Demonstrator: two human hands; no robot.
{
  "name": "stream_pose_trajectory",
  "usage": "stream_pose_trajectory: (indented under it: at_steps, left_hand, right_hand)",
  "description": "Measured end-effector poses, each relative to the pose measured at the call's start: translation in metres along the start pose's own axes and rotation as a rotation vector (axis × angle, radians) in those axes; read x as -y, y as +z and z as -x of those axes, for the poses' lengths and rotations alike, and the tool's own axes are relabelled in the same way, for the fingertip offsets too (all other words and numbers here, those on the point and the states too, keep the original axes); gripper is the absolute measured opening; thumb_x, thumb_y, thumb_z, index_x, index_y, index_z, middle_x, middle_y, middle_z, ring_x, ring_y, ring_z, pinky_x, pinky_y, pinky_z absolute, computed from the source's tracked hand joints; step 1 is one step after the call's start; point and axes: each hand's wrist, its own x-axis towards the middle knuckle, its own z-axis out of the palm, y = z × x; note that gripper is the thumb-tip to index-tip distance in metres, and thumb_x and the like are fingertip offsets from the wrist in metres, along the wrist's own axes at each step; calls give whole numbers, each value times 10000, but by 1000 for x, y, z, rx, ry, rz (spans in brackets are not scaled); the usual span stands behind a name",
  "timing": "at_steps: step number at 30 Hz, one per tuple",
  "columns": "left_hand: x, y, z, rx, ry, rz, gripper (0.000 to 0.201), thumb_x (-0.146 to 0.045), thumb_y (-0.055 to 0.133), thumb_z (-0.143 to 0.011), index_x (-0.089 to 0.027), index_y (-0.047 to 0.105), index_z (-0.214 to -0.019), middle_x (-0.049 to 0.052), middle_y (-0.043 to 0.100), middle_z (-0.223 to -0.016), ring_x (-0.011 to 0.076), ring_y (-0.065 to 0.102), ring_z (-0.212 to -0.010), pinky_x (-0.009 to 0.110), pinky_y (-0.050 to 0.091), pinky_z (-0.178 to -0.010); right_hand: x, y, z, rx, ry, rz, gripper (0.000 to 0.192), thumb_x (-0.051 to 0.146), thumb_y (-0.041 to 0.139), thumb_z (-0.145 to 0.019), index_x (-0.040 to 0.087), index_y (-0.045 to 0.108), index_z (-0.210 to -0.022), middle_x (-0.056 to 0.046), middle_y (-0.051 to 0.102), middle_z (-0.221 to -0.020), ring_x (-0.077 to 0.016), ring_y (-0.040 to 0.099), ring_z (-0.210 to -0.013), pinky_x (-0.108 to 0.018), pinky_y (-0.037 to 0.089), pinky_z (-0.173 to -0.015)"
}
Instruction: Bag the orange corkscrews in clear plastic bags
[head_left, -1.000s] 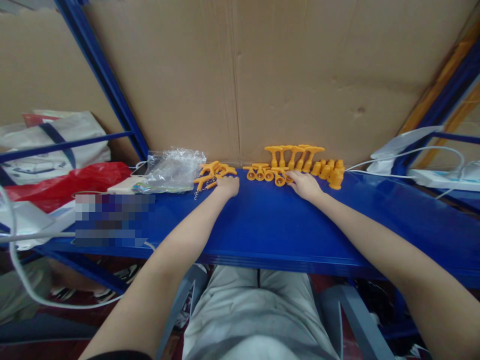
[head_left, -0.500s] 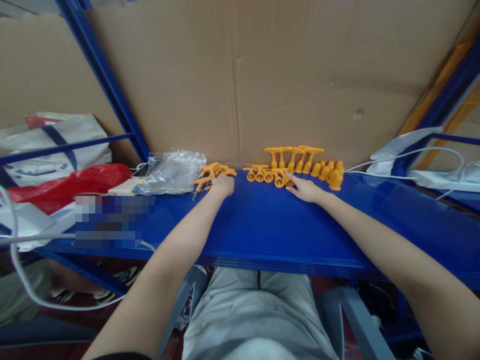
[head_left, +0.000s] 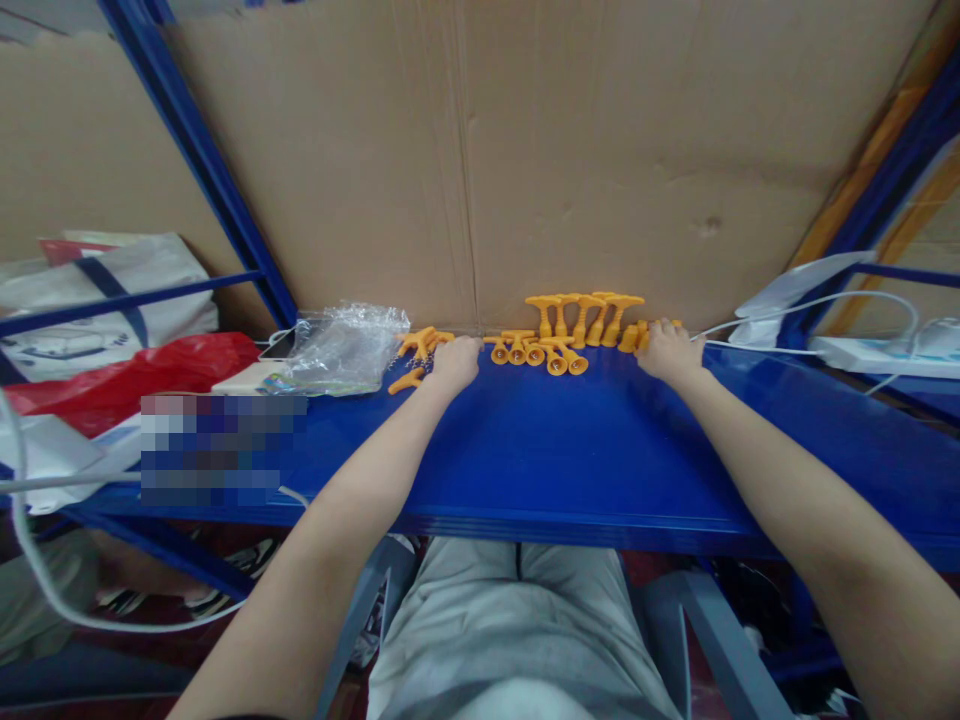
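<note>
Working from afar through the head view, I start at the left, where a crinkled, clear plastic bag lies beside a jumble of branching yellow handles, smooth and plastic-looking, with thin metal coils among them. The left hand has shifted slightly right over that jumble's edge; its fingers curl away from me, so I cannot tell whether they grip anything. Next, the lying row of yellow cones on the glossy blue worktop is fully uncovered, because the right hand has left it. Behind it stand T-topped pieces with ridged stems. Farther right, the right hand is now bent over the stepped yellow sleeves, hiding most of them; I cannot tell its grip. Work now sits, I judge, at the two outer groups.
</note>
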Motion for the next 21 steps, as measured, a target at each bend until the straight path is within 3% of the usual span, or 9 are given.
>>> stream_pose_trajectory:
  at_steps: [5,13,17,21]
  left_hand:
    - [-1,7,-3,-129,0,133,374,-95,444,-900,-195,702,-1152,115,726,-1123,263,664,-1099,374,510,-936]
    - [-2,18,-17,-496,52,529,238,-113,507,-891,-179,724,-963,73,752,-993,211,692,-963,343,528,-922]
    - [-5,23,-23,-535,69,808,204,-130,506,-906,-153,686,-998,71,738,-965,166,702,-817,317,574,-817]
    - [-7,27,-26,-534,40,1004,204,-147,471,-930,-148,641,-1043,88,704,-1028,151,700,-816,298,597,-751]
  right_hand:
    - [-11,0,-2,182,99,37,504,266,429,-884,89,534,-1344,-267,525,-1369,-381,540,-1228,-623,381,-981]
    - [1,-6,0,70,-21,122,438,157,415,-883,123,545,-1299,-219,627,-1197,-352,548,-1168,-569,375,-951]
    - [5,-8,0,86,-100,173,390,142,453,-868,88,583,-1232,-214,643,-1172,-335,563,-1140,-545,340,-978]
    - [7,-8,0,85,-192,176,374,159,502,-852,78,610,-1201,-214,654,-1179,-347,563,-1152,-558,312,-1009]
